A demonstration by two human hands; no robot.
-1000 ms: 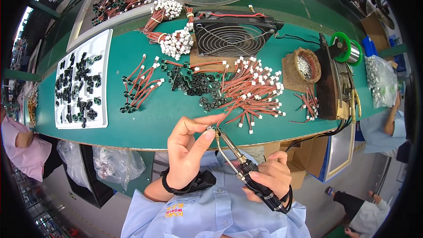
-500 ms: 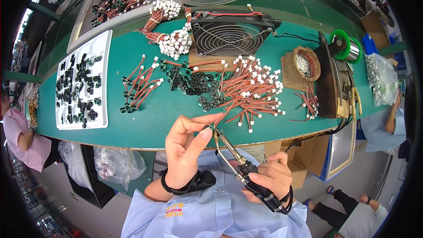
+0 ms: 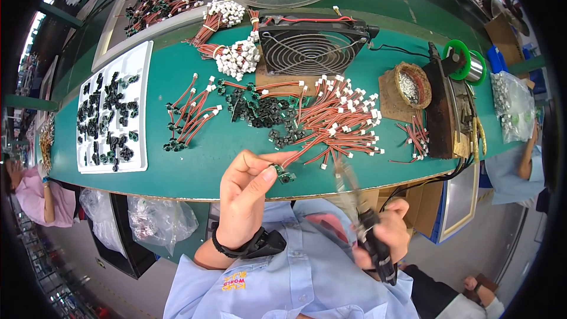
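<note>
Between the thumb and fingers of my left hand (image 3: pixel 243 198), above the table's front edge, is a small green-and-black circuit board (image 3: pixel 286 175). Red and dark wires (image 3: pixel 298 155) run up from it toward the pile behind. My right hand (image 3: pixel 391 233) is wrapped round the black handle of a soldering iron (image 3: pixel 372 239). Its metal tip is smeared by motion and stands apart from the board, to the right. Just beyond my hands lie many red wires with white connectors (image 3: pixel 339 115), and left of them a heap of black components (image 3: pixel 257 112).
A black fan (image 3: pixel 312 47) stands at the back. On the right are a round tin of metal bits (image 3: pixel 411 87), a soldering stand (image 3: pixel 443 109) and a solder spool (image 3: pixel 469 66). A white tray of black parts (image 3: pixel 142 112) lies left, near finished-looking wired pieces (image 3: pixel 192 118).
My right hand has drawn the soldering iron away from the board to the right and slightly down. My left hand still holds the board, now turned so more of it shows.
</note>
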